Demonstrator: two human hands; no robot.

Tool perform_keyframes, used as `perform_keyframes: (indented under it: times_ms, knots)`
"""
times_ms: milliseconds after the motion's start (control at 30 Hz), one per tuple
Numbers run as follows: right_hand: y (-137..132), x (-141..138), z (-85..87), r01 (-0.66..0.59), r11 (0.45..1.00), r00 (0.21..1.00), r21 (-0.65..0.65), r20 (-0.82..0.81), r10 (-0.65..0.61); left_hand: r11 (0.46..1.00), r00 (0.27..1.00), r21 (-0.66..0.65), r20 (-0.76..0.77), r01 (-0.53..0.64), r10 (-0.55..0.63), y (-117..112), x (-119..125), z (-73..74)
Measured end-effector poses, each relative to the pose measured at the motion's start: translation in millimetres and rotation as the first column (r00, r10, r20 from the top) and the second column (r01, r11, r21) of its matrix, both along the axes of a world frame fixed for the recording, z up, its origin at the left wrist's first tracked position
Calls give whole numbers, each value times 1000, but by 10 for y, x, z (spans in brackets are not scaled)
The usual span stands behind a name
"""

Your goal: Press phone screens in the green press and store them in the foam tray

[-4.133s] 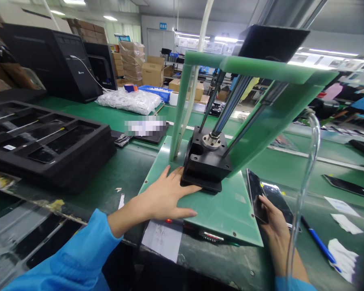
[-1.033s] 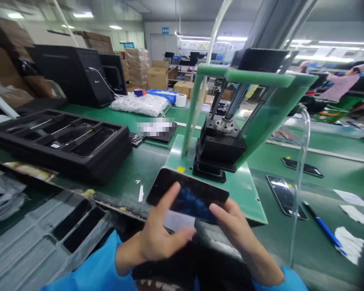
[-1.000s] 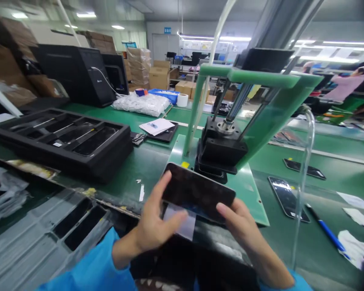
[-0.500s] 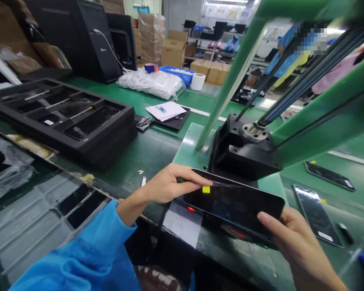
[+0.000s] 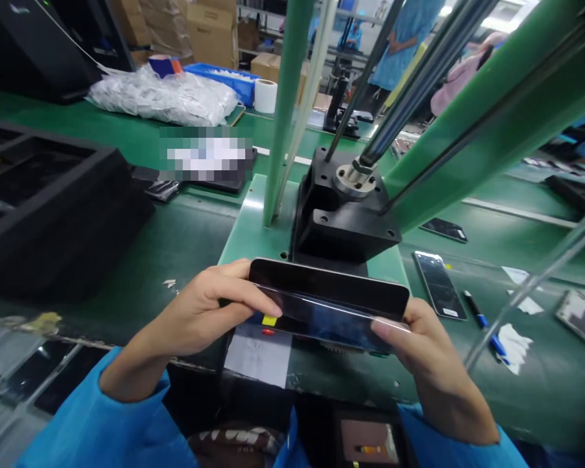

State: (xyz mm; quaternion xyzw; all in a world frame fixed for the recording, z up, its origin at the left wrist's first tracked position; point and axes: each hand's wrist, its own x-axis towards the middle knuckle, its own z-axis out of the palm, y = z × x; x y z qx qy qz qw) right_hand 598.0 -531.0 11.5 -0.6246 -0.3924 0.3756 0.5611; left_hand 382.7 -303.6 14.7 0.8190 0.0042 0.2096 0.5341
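A black tablet (image 5: 331,278) with rounded corners is held up by both hands in front of the black press block. Across its lower half runs a bright edge of a glossy layer; I cannot tell whether this is a film or a separate panel. A yellow tab (image 5: 269,320) sticks out at its lower left. My left hand (image 5: 209,305) grips the left end, its fingertips beside the tab. My right hand (image 5: 426,341) is closed on the right end, thumb across the front, other fingers hidden behind.
The black press block (image 5: 351,227) stands on a green plate (image 5: 246,224) between green posts. Two more tablets (image 5: 439,286) and a blue marker (image 5: 487,328) lie at the right. A black foam tray (image 5: 92,208) is at the left; bagged plastic (image 5: 166,94) lies behind.
The view has swung right and down. The tablet is tilted more edge-on and now shows a second bright edge. My right hand has closed further round its end.
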Motion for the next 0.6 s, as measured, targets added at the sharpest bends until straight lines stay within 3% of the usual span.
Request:
perform_keyframes:
  times_ms: [100, 167, 200, 267, 333, 367, 400, 433, 467, 533, 600]
  knots:
    - [5, -4, -1, -8, 1000, 999, 29, -48, 9, 973, 991, 191, 54, -133, 125, -50, 9, -5]
    - [15, -7, 5, -20, 998, 999, 51, -45, 22, 897, 963, 356, 155, -261, 219, -117, 9, -32]
    - [21, -9, 9, -21, 998, 999, 60, -45, 24, 832, 940, 444, 228, -332, 254, -159, -2, -54]
    - [37, -11, 17, -8, 997, 999, 79, -50, 12, 642, 888, 618, 372, -454, 270, -259, -53, -103]
    - [47, -13, 26, 2, 995, 999, 95, -36, 2, 472, 886, 753, 426, -460, 184, -364, -140, -121]
    - [47, -15, 29, -2, 995, 1000, 95, -21, 4, 436, 902, 794, 416, -423, 118, -417, -188, -102]
    - [41, -19, 30, -10, 996, 1000, 87, -8, 11, 447, 921, 816, 388, -366, 46, -467, -232, -57]
    - [30, -25, 29, -14, 997, 1000, 71, -5, 14, 508, 933, 808, 359, -298, -25, -515, -264, 15]
    - [13, -33, 25, -4, 999, 1000, 52, -13, 5, 604, 941, 768, 327, -214, -83, -556, -279, 110]
    - [-27, -42, 6, 48, 999, 998, 5, -30, -47, 815, 961, 579, 237, -21, -143, -599, -235, 335]
    - [-55, -31, -23, 117, 993, 993, -25, -28, -117, 939, 983, 325, 102, 115, -156, -550, -98, 515]
